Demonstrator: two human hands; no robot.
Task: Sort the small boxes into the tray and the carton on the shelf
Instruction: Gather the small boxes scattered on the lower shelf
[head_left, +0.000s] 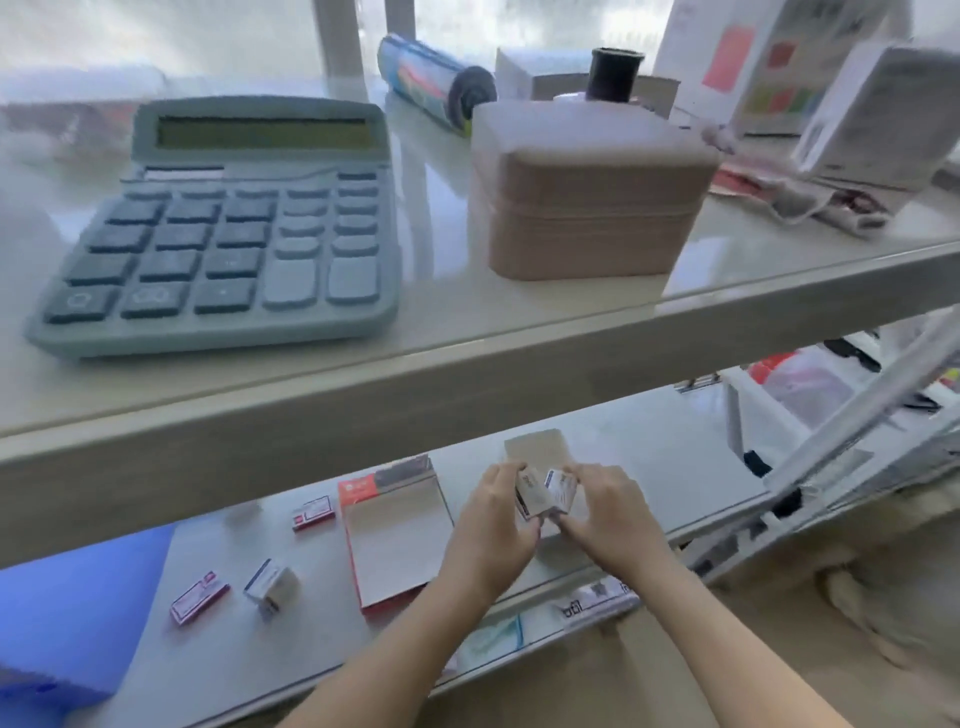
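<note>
On the lower shelf, my left hand (493, 525) and my right hand (608, 512) meet over a small brown carton (540, 447). Each hand grips a small grey-white box: the left one (531, 496), the right one (562, 488). The two boxes touch each other between my fingers. To the left lies a shallow red-edged tray (397, 540) with a bare grey bottom. Further left on the shelf are loose small boxes: a red-and-white one (313, 513), another red-and-white one (199, 597), and a blue-striped grey one (271, 584).
The upper shelf (467, 364) overhangs the lower one and carries a large grey-blue calculator (223, 223), a pink lidded case (587, 202), a rolled tube (436, 83) and white packages (862, 114). A blue folder (72, 608) lies at the lower left.
</note>
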